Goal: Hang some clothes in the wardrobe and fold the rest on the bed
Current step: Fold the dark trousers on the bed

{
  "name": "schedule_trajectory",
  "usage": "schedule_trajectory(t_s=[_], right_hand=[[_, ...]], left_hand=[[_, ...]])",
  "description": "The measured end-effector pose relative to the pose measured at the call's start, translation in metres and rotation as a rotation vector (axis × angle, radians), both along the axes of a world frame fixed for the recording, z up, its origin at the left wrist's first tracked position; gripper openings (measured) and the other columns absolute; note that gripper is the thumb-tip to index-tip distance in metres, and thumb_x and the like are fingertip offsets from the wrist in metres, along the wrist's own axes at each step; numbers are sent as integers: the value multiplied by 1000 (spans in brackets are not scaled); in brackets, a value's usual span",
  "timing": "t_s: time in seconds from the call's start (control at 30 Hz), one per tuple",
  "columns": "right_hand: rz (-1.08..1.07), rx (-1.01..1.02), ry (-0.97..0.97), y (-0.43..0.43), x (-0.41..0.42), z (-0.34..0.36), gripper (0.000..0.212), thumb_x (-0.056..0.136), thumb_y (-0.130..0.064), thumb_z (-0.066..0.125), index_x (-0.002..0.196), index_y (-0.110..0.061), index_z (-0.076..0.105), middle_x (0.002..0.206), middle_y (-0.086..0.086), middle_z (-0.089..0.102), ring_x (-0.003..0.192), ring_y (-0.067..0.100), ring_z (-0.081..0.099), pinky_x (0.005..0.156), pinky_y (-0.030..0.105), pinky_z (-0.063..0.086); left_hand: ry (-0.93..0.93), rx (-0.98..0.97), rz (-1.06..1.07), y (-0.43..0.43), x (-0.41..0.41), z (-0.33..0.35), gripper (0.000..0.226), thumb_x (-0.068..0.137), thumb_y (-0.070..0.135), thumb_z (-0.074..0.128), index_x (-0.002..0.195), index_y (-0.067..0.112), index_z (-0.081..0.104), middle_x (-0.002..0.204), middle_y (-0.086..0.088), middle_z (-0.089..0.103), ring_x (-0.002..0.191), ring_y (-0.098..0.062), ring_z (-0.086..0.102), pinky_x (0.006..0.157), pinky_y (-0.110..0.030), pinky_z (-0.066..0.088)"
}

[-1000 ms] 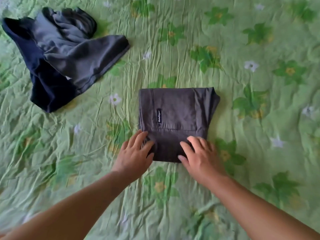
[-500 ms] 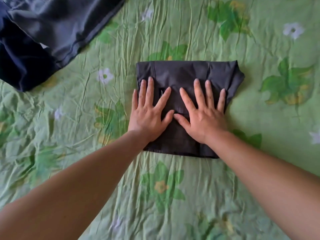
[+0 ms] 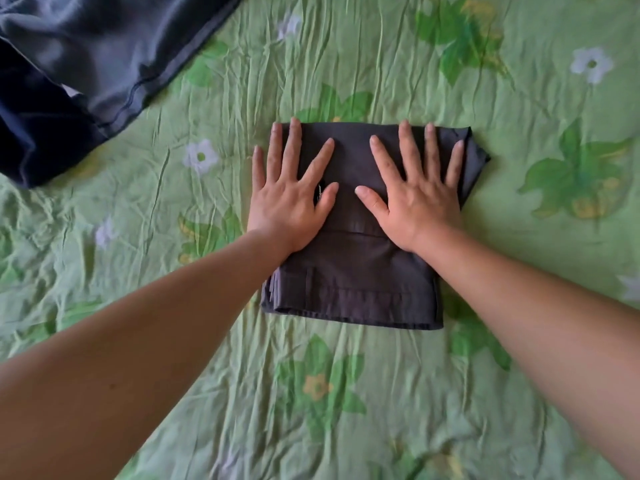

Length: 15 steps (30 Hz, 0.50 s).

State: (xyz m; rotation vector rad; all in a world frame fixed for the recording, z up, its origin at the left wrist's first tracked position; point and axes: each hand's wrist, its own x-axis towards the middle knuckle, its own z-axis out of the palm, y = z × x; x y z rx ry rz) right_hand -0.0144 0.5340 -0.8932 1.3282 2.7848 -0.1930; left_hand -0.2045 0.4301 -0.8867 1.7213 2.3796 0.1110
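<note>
**Even daylight, slightly soft picture**

You have bright, diffuse light across the green bedspread (image 3: 450,393), without glare. Only faint shadows hug your left forearm (image 3: 138,341) and right forearm (image 3: 554,323). Detail is mildly blurred throughout; the forearms balloon toward the lower corners.

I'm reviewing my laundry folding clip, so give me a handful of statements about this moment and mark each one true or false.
1. The left hand and the right hand lie flat, fingers spread, on the folded garment. True.
2. The right hand is holding a hanger. False: it holds nothing and rests open on the folded garment.
3. A pile of clothes, grey and navy, lies unfolded at the far left. True.
4. The bed cover is plain white. False: it is green with a flower print.
5. The folded garment touches the pile of clothes. False: bare bed cover lies between them.
</note>
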Motion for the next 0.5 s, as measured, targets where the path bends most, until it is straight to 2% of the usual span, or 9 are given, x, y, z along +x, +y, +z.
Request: schedule_trajectory(t_s=[0.17, 0.27, 0.37, 0.43, 0.5], right_hand=[[-19, -30, 84, -53, 33, 12, 81, 96, -74, 23, 161, -25, 17, 169, 13, 9, 155, 37, 5, 117, 71, 6], [15, -38, 54, -94, 60, 7, 83, 95, -76, 24, 161, -27, 19, 169, 13, 7, 155, 37, 3, 117, 71, 8], [-31, -63, 28, -94, 57, 6, 80, 97, -73, 27, 161, -26, 20, 169, 13, 8, 155, 37, 5, 118, 68, 9], [-91, -136, 139, -94, 52, 13, 76, 97, -66, 39, 160, -25, 27, 168, 17, 7, 155, 37, 6, 120, 63, 10], [-254, -240, 409, -94, 53, 25, 66, 95, -50, 60, 151, -21, 46, 164, 25, 13, 153, 39, 15, 122, 53, 19]], left_hand=[[-104, 101, 8, -67, 27, 18, 65, 102, 56, 35, 160, 40, 12, 167, -16, -14, 155, -32, -12, 125, -52, 11], [-125, -9, 7, -109, 37, 11, 67, 100, 60, 34, 160, 43, 9, 167, -19, -15, 155, -30, -13, 126, -48, 10], [-144, -5, 82, -104, 42, 10, 70, 97, 59, 43, 158, 47, 10, 167, -18, -13, 156, -29, -3, 126, -43, 11], [-236, 17, 164, -100, 46, 17, 73, 94, 55, 53, 156, 50, 15, 168, -11, -9, 154, -28, 8, 123, -39, 14], [-466, 79, 283, -96, 42, 27, 69, 92, 44, 65, 150, 53, 29, 166, -4, 4, 148, -18, 20, 118, -26, 18]])
